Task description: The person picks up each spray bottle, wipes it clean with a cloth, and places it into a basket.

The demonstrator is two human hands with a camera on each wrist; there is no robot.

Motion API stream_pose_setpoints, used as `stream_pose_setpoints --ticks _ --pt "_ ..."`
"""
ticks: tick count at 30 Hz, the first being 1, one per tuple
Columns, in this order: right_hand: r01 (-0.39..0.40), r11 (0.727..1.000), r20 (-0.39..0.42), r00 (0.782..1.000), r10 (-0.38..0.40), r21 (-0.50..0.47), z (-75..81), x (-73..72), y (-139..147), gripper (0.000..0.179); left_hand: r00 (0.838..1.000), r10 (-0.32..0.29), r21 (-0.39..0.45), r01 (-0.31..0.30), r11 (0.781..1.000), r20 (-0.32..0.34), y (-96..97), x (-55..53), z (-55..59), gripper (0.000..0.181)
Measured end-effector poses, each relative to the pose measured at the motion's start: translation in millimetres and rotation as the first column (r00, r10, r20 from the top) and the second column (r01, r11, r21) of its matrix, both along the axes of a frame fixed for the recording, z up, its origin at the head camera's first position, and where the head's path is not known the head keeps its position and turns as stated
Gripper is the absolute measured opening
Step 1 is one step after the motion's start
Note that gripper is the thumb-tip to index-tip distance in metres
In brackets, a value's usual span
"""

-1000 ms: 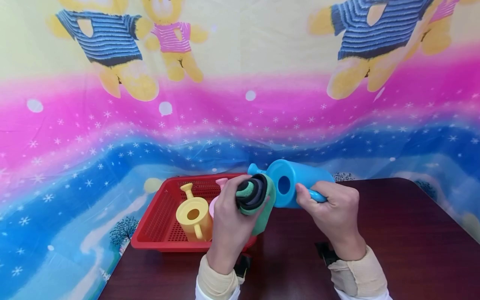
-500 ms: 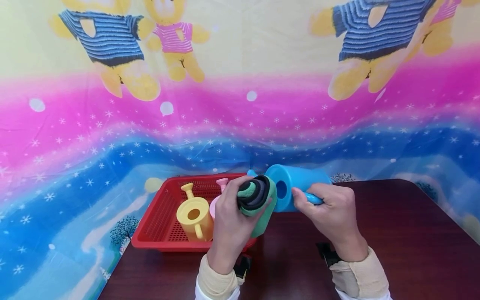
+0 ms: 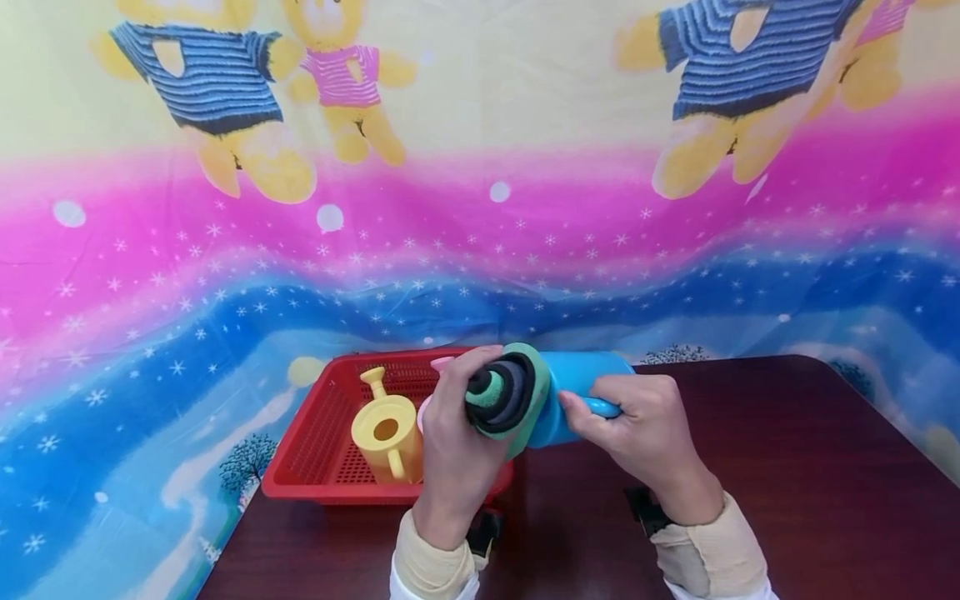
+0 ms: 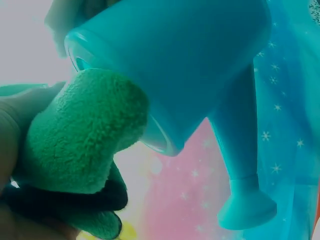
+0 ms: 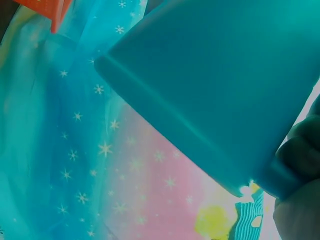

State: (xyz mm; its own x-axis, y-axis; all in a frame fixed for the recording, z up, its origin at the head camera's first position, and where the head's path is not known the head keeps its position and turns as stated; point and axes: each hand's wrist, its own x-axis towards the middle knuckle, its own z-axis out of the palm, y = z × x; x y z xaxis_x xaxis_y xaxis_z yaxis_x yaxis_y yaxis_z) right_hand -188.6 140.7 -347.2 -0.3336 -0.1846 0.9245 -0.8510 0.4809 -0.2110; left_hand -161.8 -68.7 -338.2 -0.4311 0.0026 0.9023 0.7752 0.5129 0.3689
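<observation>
A blue toy watering can (image 3: 588, 367) lies tipped on its side in the air, its handle gripped by my right hand (image 3: 648, 425). My left hand (image 3: 459, 454) holds a rolled green cloth (image 3: 534, 379) with dark grey and black layers. In the left wrist view the fuzzy green cloth (image 4: 85, 132) meets the can's top face and covers most of its round opening. The can's spout (image 4: 237, 150) points down in that view. The right wrist view shows the can's side and base (image 5: 215, 100), with my fingers (image 5: 305, 145) curled at its handle.
A red plastic basket (image 3: 288, 467) stands on the left of the dark wooden table (image 3: 810, 475). Inside sit a yellow watering can (image 3: 386, 425) and a pink one (image 3: 424, 412), mostly hidden by my left hand. A printed cloth backdrop (image 3: 480, 225) hangs behind.
The right hand has brought the blue watering can left and slightly down against the cloth. Its round opening, visible earlier in the head view, is now behind the cloth. The left hand has barely shifted.
</observation>
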Motion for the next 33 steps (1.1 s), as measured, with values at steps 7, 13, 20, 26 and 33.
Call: stream_pose_setpoints --ticks 7,13,20,26,33 --pt "0.056 0.997 0.031 0.998 -0.055 -0.047 1.7 1.5 -1.4 0.064 0.989 -0.128 -0.057 0.124 0.991 -0.069 0.3 0.3 2.0 0.063" --pt "0.096 0.984 0.045 0.995 -0.090 -0.151 3.1 2.5 -0.4 0.067 0.979 -0.196 -0.098 0.191 0.977 -0.046 -0.9 3.1 2.1 0.066" --pt "0.110 0.947 0.026 0.994 -0.107 -0.302 4.0 2.9 4.7 0.068 0.976 -0.216 -0.124 0.210 0.970 -0.038 -3.4 3.8 3.0 0.067" --pt "0.049 0.933 -0.028 0.998 -0.063 -0.358 2.6 1.2 8.4 0.063 0.979 -0.189 -0.107 0.180 0.978 -0.074 -5.7 0.7 4.1 0.064" --pt "-0.023 0.919 -0.053 0.999 0.003 -0.392 3.1 2.3 11.5 0.055 0.994 -0.107 -0.026 0.107 0.994 -0.002 -8.0 4.5 5.6 0.067"
